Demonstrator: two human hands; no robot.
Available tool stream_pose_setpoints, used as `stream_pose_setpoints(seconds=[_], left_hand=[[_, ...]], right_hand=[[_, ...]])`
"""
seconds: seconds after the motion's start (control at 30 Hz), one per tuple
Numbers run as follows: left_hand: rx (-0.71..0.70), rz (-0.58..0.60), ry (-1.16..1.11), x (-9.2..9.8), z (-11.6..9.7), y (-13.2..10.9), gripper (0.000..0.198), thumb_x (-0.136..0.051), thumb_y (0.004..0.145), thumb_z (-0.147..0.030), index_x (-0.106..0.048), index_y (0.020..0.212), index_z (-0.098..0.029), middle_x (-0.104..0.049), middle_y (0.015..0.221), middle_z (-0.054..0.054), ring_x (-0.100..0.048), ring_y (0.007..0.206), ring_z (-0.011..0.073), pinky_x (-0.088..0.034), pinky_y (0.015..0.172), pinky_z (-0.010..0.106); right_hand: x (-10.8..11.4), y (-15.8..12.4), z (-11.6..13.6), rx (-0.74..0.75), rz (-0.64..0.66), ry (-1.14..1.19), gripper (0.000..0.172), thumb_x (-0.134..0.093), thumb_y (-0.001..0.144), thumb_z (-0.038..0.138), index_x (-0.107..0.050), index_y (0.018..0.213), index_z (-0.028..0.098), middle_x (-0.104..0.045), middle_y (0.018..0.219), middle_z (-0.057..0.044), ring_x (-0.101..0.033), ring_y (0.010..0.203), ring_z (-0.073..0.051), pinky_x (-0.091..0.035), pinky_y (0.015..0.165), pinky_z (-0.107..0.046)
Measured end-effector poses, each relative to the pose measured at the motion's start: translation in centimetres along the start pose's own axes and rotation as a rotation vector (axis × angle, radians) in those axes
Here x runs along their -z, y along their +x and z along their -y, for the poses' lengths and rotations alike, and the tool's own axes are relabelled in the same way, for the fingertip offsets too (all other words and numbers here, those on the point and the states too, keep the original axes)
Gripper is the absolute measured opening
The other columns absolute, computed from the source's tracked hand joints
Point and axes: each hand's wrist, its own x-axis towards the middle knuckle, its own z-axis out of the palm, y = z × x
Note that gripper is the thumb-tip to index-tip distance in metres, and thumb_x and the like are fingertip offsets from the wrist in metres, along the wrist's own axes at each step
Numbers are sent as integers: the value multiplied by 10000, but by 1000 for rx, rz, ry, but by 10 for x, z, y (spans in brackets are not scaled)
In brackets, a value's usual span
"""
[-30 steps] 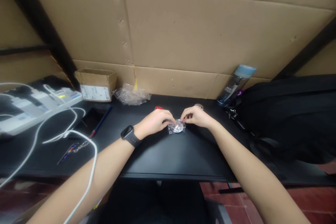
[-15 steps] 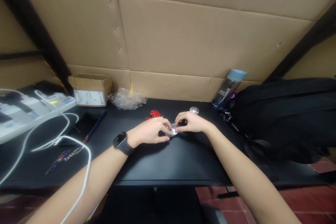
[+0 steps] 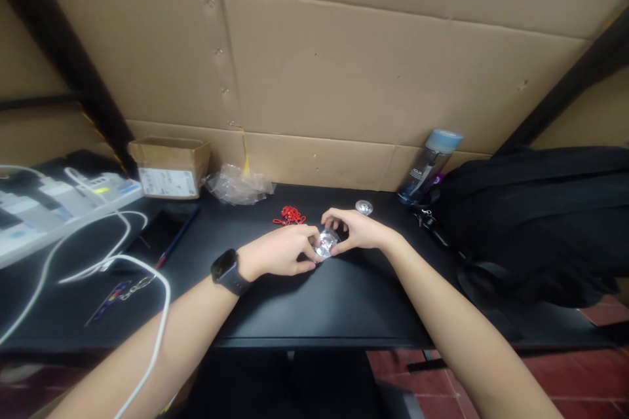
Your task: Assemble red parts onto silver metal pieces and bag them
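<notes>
I have both hands at the disc (image 3: 326,244), which is shiny and sits on the desk (image 3: 324,314) in front of me. My left hand (image 3: 284,252) comes in from the disc's left, fingers bent and fingertips at its left edge; whether that grip pinches it or only rests there, I cannot tell. My right hand (image 3: 358,230) is at the disc's right, thumb at the near right edge, fingers arched over the far side with a gap between them and the thumb; I cannot tell whether this grip clamps it either. I wear a watch (image 3: 225,266) on the left wrist, left of the disc. Just beyond the disc, a little to its left, lies a red cord (image 3: 291,215) in a small heap. A second disc (image 3: 363,207) lies beyond it to the right, near my right hand. Farther off, behind and left of the disc, are a crumpled clear bag (image 3: 238,186) and a box (image 3: 171,173). Well left of the disc lie a pen (image 3: 179,236), a keyring (image 3: 114,296) and a white cable (image 3: 164,321). Right of the disc, a bottle (image 3: 417,175) stands beyond it and a backpack (image 3: 531,222) lies farther right.
</notes>
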Motion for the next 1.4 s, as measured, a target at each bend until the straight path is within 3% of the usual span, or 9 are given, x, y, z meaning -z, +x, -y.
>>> stream_pose_setpoints(seconds=[0.1, 0.2, 0.47, 0.6, 0.8, 1.0, 1.13, 1.27, 1.4], left_hand=[[17, -9, -11, -1, -1, 1, 210, -691, 884, -265, -810, 1053, -299, -704, 1118, 58, -678, 1026, 218, -505, 940, 291], [42, -72, -38, 2, -1, 3, 227, -647, 912, -263, -800, 1080, -274, -731, 1063, 55, -697, 956, 198, -518, 898, 283], [290, -593, 56, 37, 35, -11, 225, -573, 925, -220, -778, 1019, -210, -767, 999, 49, -699, 890, 182, -523, 834, 297], [456, -722, 107, 50, 60, -27, 229, -572, 908, -246, -775, 1001, -196, -776, 967, 51, -700, 834, 181, -530, 780, 292], [447, -559, 127, 49, 77, -35, 238, -568, 883, -229, -784, 979, -209, -778, 1017, 54, -710, 905, 200, -546, 852, 310], [453, -477, 128, 40, 80, -34, 239, -574, 874, -212, -788, 980, -205, -774, 1005, 62, -711, 893, 205, -543, 856, 311], [462, -485, 119, 38, 78, -34, 231, -577, 885, -214, -784, 988, -209, -773, 1015, 64, -714, 902, 211, -546, 858, 315], [465, -454, 111, 37, 76, -32, 231, -568, 900, -222, -780, 991, -203, -770, 1019, 67, -713, 925, 217, -536, 888, 332], [428, -420, 118, 33, 73, -28, 227, -568, 903, -231, -775, 994, -211, -759, 1030, 61, -705, 956, 221, -524, 917, 347]], right_hand=[[2, 0, 9, 79, 43, -71, 548, -910, 651, 334, -687, 1142, 238, -721, 1114, -43, -651, 1017, -237, -487, 911, -339], [1, 0, 13, 84, 68, -114, 456, -890, 677, 331, -721, 1091, 241, -747, 1065, -31, -676, 973, -235, -490, 889, -330], [-6, 0, 18, 62, 24, -143, 673, -830, 637, 205, -637, 1278, 270, -755, 1066, -27, -696, 945, -235, -497, 905, -337], [-3, -2, 15, 47, -26, -14, 634, -830, 649, 221, -640, 1253, 247, -736, 1101, -42, -692, 969, -229, -511, 908, -348], [7, 36, -12, -81, -360, -18, 449, -818, 717, 334, -660, 1117, 204, -743, 1060, -60, -692, 960, -215, -506, 892, -359], [0, 119, -39, -187, -339, -175, 434, -799, 731, 274, -624, 1115, 172, -752, 980, -60, -693, 858, -177, -520, 825, -300], [-12, 153, -37, -178, -368, -281, 373, -820, 703, 205, -663, 1041, 188, -743, 1017, -87, -654, 969, -240, -484, 922, -376], [-7, 145, -30, -143, -405, -346, 229, -724, 839, 231, -685, 1061, 188, -719, 1138, -132, -609, 1120, -282, -433, 1023, -438], [22, 90, -40, -151, -353, -343, 174, -690, 854, 212, -721, 1025, 206, -749, 1095, -80, -678, 1044, -229, -490, 985, -363]])
